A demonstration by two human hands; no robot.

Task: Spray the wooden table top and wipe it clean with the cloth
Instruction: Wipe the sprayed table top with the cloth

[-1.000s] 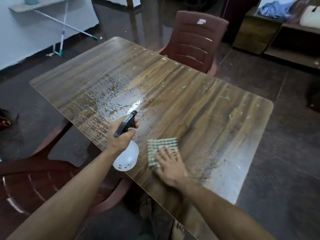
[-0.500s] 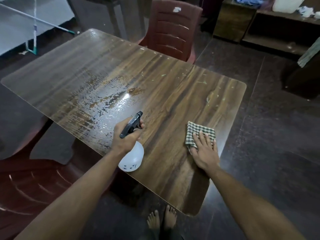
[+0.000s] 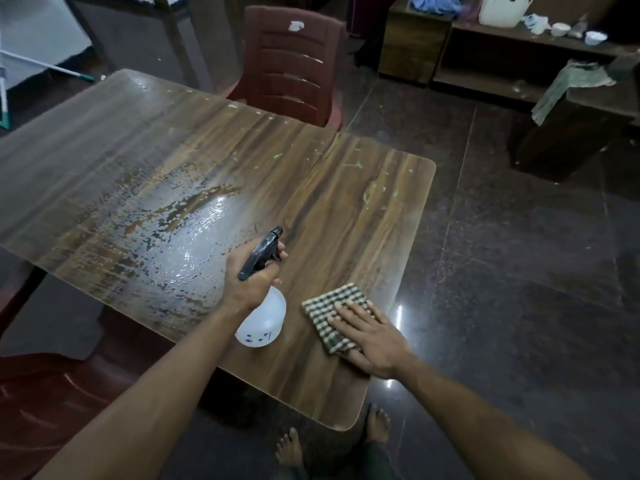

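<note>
The wooden table top (image 3: 329,209) fills the middle of the view, wet and beaded with spray on its left half and dry with pale green flecks on its right half. My left hand (image 3: 251,282) grips a white spray bottle (image 3: 263,322) with a black trigger head, held just above the near edge and pointing toward the far right. My right hand (image 3: 372,341) lies flat, fingers spread, pressing a green-and-white checked cloth (image 3: 332,310) onto the table near its right near corner.
A maroon plastic chair (image 3: 294,67) stands at the table's far side and another (image 3: 45,403) at the near left. My bare feet (image 3: 291,448) are on the dark tiled floor. Low wooden shelves (image 3: 519,64) hold a white bucket (image 3: 504,8) at the back right.
My right hand has slid the cloth to the right along the near edge, then drawn it back toward me near the corner. The bottle nozzle has swung from the wet patch toward the dry right half.
</note>
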